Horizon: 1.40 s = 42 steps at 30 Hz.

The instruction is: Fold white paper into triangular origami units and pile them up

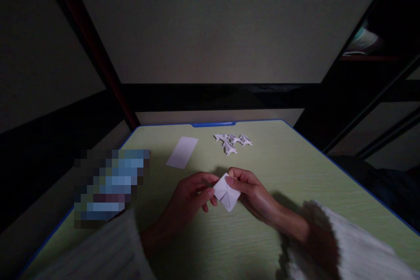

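I see the right hand (252,187) pinching the folded paper (227,195), the left hand (193,191) at its corner, pinch uncertain; between them, I'd judge it light, crisp, easily creased, best held by edges; beyond lie paper figures (230,148)

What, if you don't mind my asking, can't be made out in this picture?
All in the head view:
Folded paper: its underside, turned away from the camera.
Right hand: the part behind the folded paper, which covers it.
Left hand: whether it grips or merely touches; the contact is too small.
Pixelated item: its details, blurred.
Figures: their finer folds, too small.
Sleeves: cut off by the picture's edge.
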### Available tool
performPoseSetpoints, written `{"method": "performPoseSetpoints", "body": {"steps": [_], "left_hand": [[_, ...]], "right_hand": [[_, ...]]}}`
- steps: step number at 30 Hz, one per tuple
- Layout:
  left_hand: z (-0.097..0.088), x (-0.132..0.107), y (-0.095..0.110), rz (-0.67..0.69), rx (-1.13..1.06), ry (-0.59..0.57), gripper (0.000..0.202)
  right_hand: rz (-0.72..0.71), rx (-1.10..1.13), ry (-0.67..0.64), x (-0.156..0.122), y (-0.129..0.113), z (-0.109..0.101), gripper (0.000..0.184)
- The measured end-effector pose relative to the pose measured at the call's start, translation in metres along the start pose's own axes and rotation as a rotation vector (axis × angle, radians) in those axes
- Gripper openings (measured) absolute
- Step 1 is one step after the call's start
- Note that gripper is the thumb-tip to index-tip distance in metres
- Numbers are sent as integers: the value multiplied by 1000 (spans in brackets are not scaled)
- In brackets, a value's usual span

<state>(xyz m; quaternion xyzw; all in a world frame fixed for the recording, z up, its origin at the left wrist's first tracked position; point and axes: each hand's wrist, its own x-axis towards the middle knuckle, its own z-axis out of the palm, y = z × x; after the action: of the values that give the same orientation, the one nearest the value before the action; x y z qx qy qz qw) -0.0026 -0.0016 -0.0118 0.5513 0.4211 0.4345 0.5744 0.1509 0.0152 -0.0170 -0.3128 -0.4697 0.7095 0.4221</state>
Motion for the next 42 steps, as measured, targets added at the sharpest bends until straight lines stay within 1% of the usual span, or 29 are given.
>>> {"method": "performPoseSetpoints", "body": {"steps": [3, 6, 10, 13, 15, 20, 25, 28, 31, 34, 38, 42], "left_hand": [[-1, 0, -1, 37, -14, 40, 22], [-1, -1, 0, 76, 40, 15, 18], [0, -2, 3, 125, 134, -17, 15], [1, -3, 4, 159, 261, -56, 16], [1, -4, 4, 182, 328, -46, 17], [0, -3, 2, 184, 384, -32, 16], [0, -4, 2, 148, 391, -67, 13], [1, -4, 3, 155, 415, -75, 10], [1, -3, 3, 181, 386, -45, 8], [1, -3, 4, 206, 325, 7, 5], [1, -3, 6, 147, 268, 84, 7], [2, -4, 8, 115, 245, 110, 9]], "right_hand": [[15, -17, -24, 0, 0, -1, 29], [24, -56, -41, 0, 1, -2, 28], [15, -110, -12, 0, 1, -2, 29], [27, -152, 12, -1, -1, -1, 31], [32, -175, 26, -1, -2, 0, 32], [48, -235, 26, -1, -6, 2, 35], [39, -334, -7, -1, -7, 2, 36], [13, -400, -30, -2, -8, 2, 36], [-1, -435, -54, -3, -8, 2, 36], [7, -419, -82, -4, -8, 3, 36], [-8, -389, -106, -4, -7, 3, 34], [-24, -379, -131, -4, -6, 2, 31]]}}
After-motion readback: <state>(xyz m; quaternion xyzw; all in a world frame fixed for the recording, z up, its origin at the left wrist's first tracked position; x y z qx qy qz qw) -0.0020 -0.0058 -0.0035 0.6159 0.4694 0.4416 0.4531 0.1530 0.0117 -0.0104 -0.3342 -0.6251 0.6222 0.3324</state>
